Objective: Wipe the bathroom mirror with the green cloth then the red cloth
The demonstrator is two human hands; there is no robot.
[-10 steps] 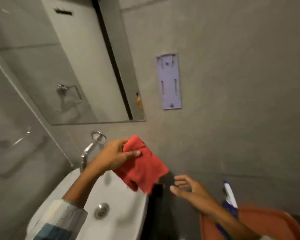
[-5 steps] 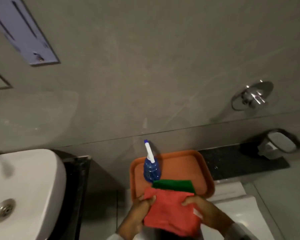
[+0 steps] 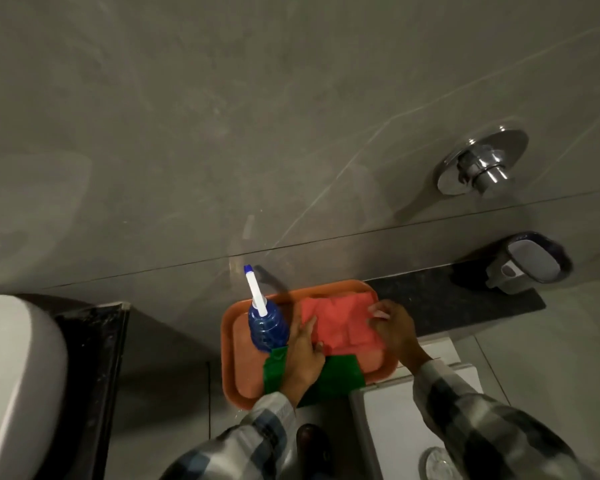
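Observation:
The red cloth (image 3: 342, 325) lies folded flat on the far half of an orange tray (image 3: 234, 372). My left hand (image 3: 303, 355) rests on the cloth's left edge with fingers pinching it. My right hand (image 3: 394, 329) presses on its right edge. The green cloth (image 3: 336, 377) lies spread on the near part of the tray, partly under my left hand and under the red cloth. The mirror is out of view.
A blue spray bottle (image 3: 265, 323) with a white nozzle stands on the tray's left side. A white basin (image 3: 11, 382) sits at the left, a toilet tank lid (image 3: 402, 434) below the tray. A chrome flush plate (image 3: 482, 164) and a holder (image 3: 530, 263) hang on the grey wall.
The view swung from the mirror and basin down to the tray. The red cloth went from my left hand near the tap to lying on the tray under both hands.

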